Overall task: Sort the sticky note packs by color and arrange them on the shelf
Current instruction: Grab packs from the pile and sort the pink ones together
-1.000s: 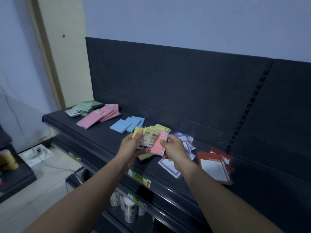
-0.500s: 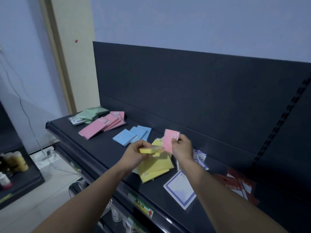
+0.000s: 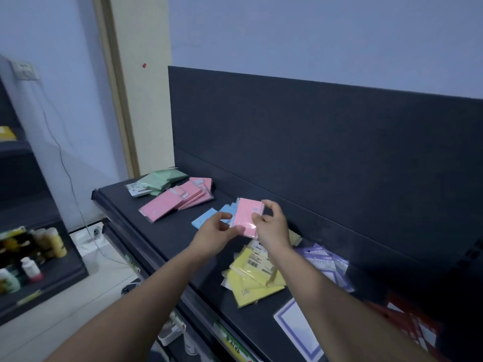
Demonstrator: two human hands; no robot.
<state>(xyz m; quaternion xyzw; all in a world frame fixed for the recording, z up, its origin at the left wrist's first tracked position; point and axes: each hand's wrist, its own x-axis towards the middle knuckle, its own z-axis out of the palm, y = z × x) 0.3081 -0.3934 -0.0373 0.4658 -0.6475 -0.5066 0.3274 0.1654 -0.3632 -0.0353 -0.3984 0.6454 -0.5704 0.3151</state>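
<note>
A pink sticky note pack (image 3: 247,215) is held above the dark shelf (image 3: 167,231), over the blue packs (image 3: 206,219). My right hand (image 3: 271,226) pinches its right edge, and my left hand (image 3: 215,232) holds its lower left corner. Further left lies a pile of pink packs (image 3: 180,201), with green packs (image 3: 162,178) behind it at the shelf's far left end. Yellow packs (image 3: 252,280) lie in a loose heap under my right forearm. Purple-bordered packs (image 3: 329,262) sit to the right of the yellow ones.
A large purple-bordered pack (image 3: 298,327) lies near the shelf's front edge, with red packs (image 3: 402,320) at the far right. The shelf's tall dark back panel (image 3: 313,142) rises behind. Lower shelves hold bottles (image 3: 183,338). A second rack with bottles (image 3: 31,254) stands at the left.
The yellow pack left my left hand and the heap lies on the shelf. Both hands moved left with the pink pack, now over the blue packs. The view shifted left.
</note>
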